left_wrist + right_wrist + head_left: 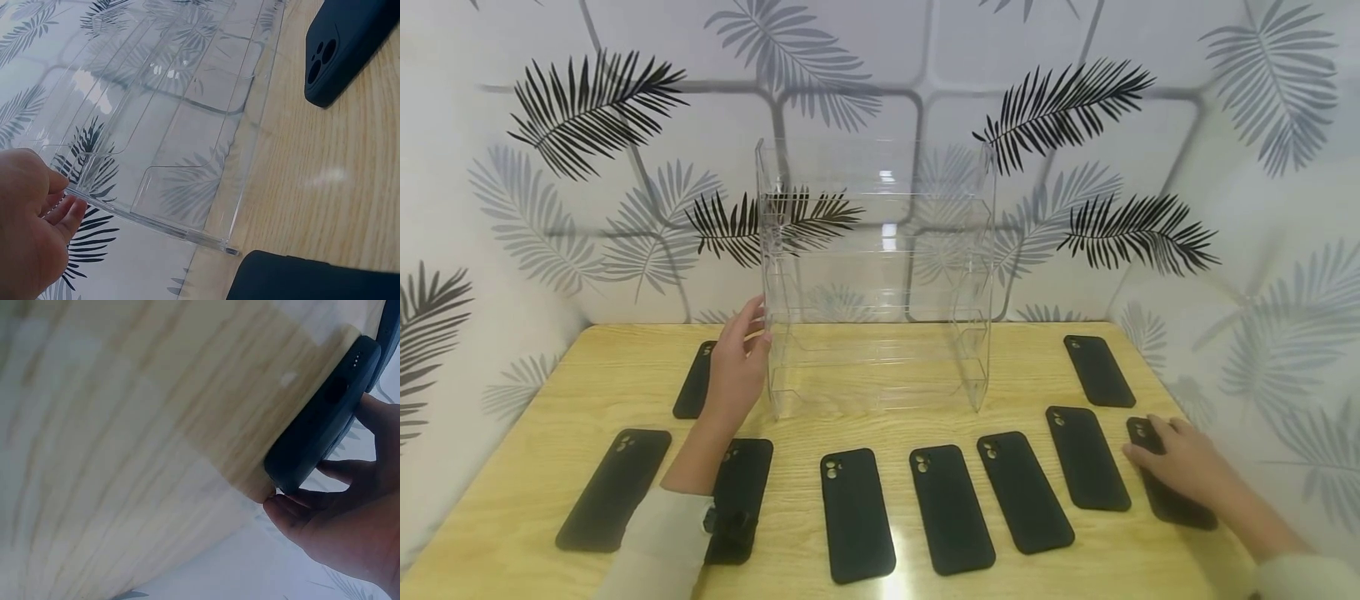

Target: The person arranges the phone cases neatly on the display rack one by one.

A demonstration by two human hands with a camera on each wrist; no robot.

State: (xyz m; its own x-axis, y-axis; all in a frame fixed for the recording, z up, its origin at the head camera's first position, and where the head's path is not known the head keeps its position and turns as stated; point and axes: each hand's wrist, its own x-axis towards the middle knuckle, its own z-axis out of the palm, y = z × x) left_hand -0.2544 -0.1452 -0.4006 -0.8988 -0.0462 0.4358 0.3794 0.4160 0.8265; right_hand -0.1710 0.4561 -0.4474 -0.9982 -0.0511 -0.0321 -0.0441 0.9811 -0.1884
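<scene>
A clear acrylic tiered rack [880, 350] stands upright at the back of the table. My left hand [739, 367] is at its left side, and in the left wrist view the thumb and fingers [76, 215] pinch the rack's side edge [144, 220]. At the far right, my right hand [1183, 462] reaches over a black phone case [1180, 504] with a camera cutout. In the right wrist view that phone case [319, 422] sits between the thumb and the fingers, which grip its long sides. Part of it is hidden under the hand.
Several more black phone cases [859, 517] lie on the wooden table [805, 433] in an arc before the rack. One phone case [692, 383] is partly behind my left hand, another [741, 500] partly under the left sleeve. Leaf-patterned wall covering [850, 50] rises behind.
</scene>
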